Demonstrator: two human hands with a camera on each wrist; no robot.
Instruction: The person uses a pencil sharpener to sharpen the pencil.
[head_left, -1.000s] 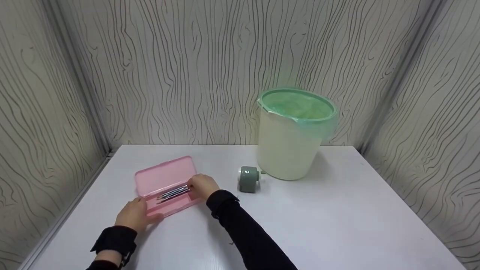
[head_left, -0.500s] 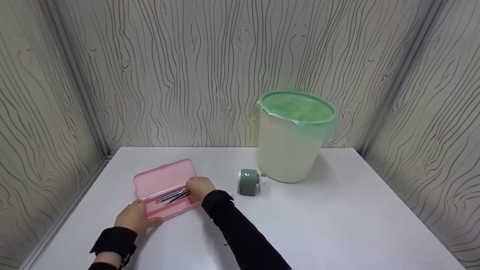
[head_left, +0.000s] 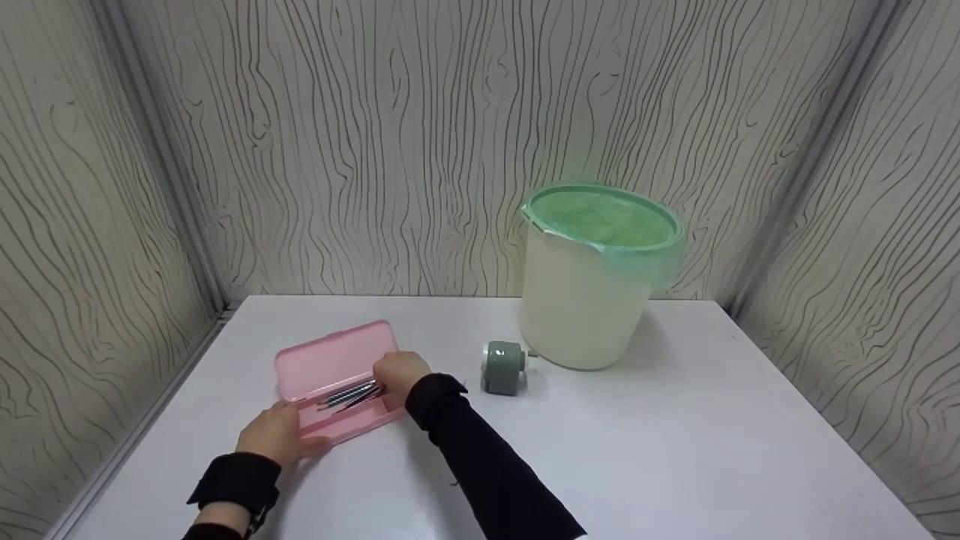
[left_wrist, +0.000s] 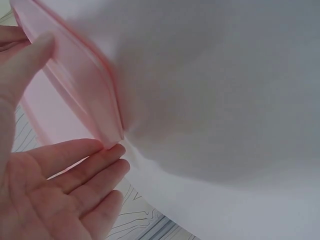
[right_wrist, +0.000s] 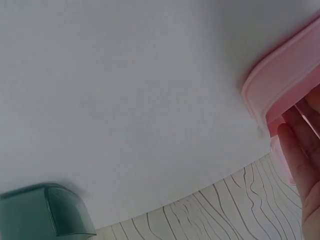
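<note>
In the head view a pink pencil case lies with its lid tipped back at the left of the white table. Several pencils with dark striped barrels lie fanned in its long compartment. My left hand steadies the left end; in the left wrist view the thumb rests on the front wall and straight fingers touch the end corner. My right hand reaches into the right end at the pencils' ends. The right wrist view shows its fingers inside the case, tips hidden, so I cannot tell whether they pinch a pencil.
A rounded grey-green device with a white face and small side knob stands right of the case. Behind it is a cream bin with a green rim and green bag. Wood-patterned walls enclose the white table.
My right hand shifts slightly left and in over the case, and the front pencil now lies at an angle to the others. My left hand keeps its place.
</note>
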